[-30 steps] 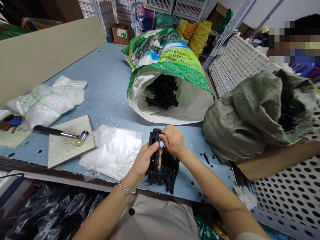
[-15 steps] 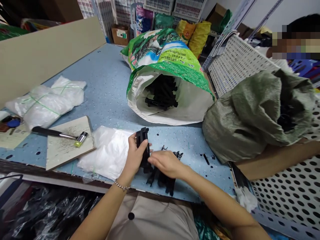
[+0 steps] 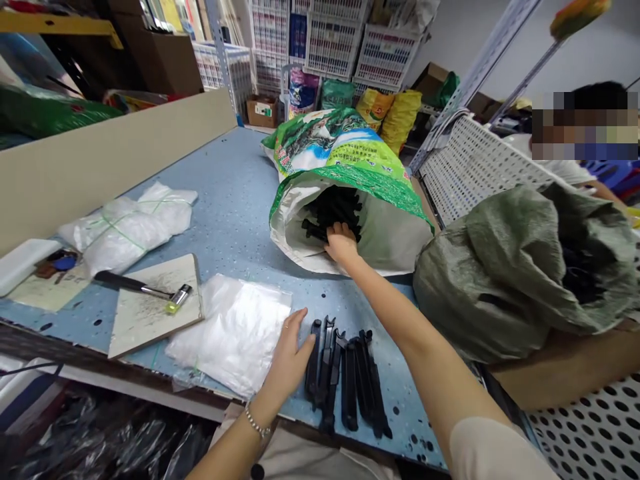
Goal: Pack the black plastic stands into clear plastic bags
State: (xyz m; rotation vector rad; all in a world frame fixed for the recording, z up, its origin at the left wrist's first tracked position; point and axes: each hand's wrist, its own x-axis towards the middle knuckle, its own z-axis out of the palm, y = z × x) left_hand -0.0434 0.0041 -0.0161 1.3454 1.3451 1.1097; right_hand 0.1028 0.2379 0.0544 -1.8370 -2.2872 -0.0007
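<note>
- Checking my feed, item one: left hand (image 3: pixel 286 365)?
- Open, fingers (image 3: pixel 299 331) spread, holding nothing, just beside a clear plastic bag (image 3: pixel 233 333) and a row of black plastic parts (image 3: pixel 345 380) on the tabletop (image 3: pixel 235 200).
- Item two: right hand (image 3: pixel 342 244)?
- At the mouth of a white-lined printed sack (image 3: pixel 395 240), resting against more black parts (image 3: pixel 333 213); whether it grips, I cannot tell.
</note>
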